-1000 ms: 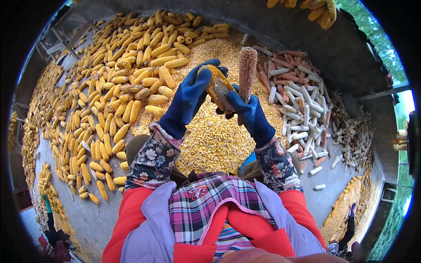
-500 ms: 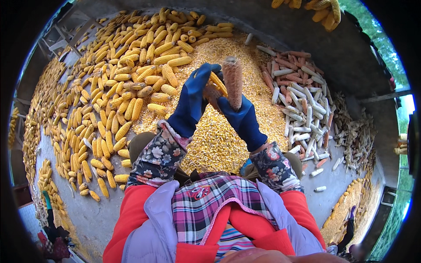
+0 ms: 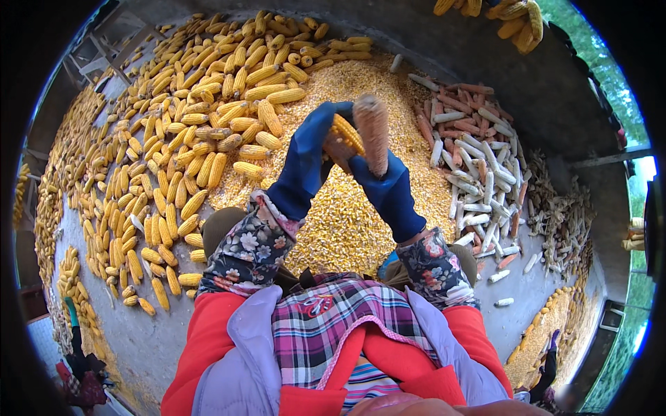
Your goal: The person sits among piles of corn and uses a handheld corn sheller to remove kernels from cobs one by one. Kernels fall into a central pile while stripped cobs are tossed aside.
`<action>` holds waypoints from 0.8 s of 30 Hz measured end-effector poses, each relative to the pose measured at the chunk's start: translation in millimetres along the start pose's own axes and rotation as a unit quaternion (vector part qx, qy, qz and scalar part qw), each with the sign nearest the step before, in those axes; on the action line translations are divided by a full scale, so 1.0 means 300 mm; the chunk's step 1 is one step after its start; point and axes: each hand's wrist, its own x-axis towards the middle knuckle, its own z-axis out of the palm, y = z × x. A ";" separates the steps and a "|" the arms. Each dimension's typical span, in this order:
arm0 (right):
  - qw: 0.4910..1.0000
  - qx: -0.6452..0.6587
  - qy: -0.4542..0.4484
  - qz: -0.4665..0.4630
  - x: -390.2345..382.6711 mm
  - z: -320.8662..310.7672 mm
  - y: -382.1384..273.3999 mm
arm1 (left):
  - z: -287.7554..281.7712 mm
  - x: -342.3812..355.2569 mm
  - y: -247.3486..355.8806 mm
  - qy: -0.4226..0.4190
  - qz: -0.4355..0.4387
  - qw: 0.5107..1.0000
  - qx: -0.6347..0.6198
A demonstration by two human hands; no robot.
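Two hands in long blue rubber gloves meet above the middle of the picture; the left hand [image 3: 309,156] is curled shut around a yellow, partly stripped corn ear [image 3: 345,133], and the right hand [image 3: 380,182] is closed around the lower end of a bare brownish cob [image 3: 372,134] that stands nearly upright; the two cobs touch, the yellow one lying against the bare one's left side. That makes two cobs in hand, one per glove; both sit directly over the heap of loose yellow kernels [image 3: 347,215], which spreads from the person's knees up toward the far wall.

To the left lies a broad pile of unshelled yellow corn ears [image 3: 173,152], far too many to count, running from the top edge down the left side; its inner edge touches the kernel heap. To the right lies a smaller pile of spent white and reddish cobs [image 3: 479,159], several dozen, its near edge touching the kernels as well; beyond it a strip of pale dry husks [image 3: 565,222] lies beside the grey wall. A few more yellow ears hang at the top right [image 3: 513,17].

Open grey concrete floor [image 3: 132,340] shows at lower left below the ears, and a smaller patch at lower right, where a few stray white cobs lie apart.
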 end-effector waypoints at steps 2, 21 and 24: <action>0.998 0.065 0.005 0.025 0.002 0.014 -0.016 | 0.014 0.000 0.010 0.023 -0.011 1.000 -0.009; 0.972 0.199 -0.007 0.123 -0.002 0.027 -0.026 | -0.049 0.028 -0.132 0.036 0.021 0.997 0.064; 0.967 0.185 -0.030 0.174 0.020 -0.008 -0.016 | -0.058 0.038 -0.174 0.033 0.021 0.993 0.108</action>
